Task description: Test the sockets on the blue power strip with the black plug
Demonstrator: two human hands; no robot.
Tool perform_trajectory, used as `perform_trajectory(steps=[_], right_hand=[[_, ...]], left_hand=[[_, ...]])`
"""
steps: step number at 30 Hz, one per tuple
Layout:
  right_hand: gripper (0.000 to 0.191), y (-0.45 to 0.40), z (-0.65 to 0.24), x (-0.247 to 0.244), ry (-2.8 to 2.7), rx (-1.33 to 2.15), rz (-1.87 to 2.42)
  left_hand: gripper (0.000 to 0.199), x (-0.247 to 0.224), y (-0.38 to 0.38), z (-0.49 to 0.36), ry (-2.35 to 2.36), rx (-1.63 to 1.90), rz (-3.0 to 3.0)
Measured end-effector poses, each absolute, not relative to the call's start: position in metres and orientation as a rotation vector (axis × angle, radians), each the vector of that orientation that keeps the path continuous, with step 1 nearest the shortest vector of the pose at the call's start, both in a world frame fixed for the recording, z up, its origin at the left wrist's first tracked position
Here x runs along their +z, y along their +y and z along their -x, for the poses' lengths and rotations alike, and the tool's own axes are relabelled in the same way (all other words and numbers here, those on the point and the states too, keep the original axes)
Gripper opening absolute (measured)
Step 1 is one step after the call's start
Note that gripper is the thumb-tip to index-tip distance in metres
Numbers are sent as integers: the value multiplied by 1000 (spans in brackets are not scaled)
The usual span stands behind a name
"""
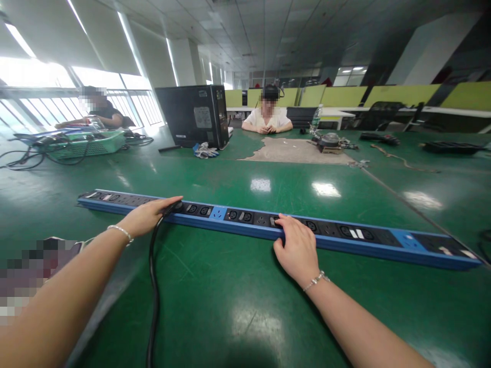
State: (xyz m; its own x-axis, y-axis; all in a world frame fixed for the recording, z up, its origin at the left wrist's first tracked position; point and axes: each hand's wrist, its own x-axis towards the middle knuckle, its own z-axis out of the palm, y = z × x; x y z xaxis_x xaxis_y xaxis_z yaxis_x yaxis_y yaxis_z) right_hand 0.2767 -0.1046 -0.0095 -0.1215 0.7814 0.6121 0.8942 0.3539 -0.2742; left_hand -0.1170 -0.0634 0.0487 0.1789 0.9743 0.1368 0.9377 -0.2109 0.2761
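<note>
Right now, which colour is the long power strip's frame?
Blue, with black sockets; the power strip shows best in the head view.

long power strip [268, 227]: blue casing with a black socket face, broken by bright blue socket panels and small white switches; plug [174, 207] and cable [153, 286]: black; table [245, 317]: glossy dark green, with a worn grey-brown patch [299, 151] farther back; left hand [148, 217]: pale beaded bracelet at the wrist; right hand [297, 250]: silver chain bracelet; computer case [194, 116]: black with a white label; basket [86, 143]: light green; gloves [205, 150]: white and grey; partitions [383, 94]: yellow-green; seated person [268, 120]: white shirt
</note>
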Motion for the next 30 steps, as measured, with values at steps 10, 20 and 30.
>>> perform_trajectory(steps=[10,20,30], right_hand=[[38,-104,-277,-10,-1928,-207,1459],[39,-105,-277,-10,-1941,-202,1446],[38,-105,-277,-10,-1933,-214,1448]], left_hand=[[60,71,-85,80,2380,403,-1982],[49,58,-90,64,2538,70,-2151],[49,55,-100,48,2668,61,-2105]])
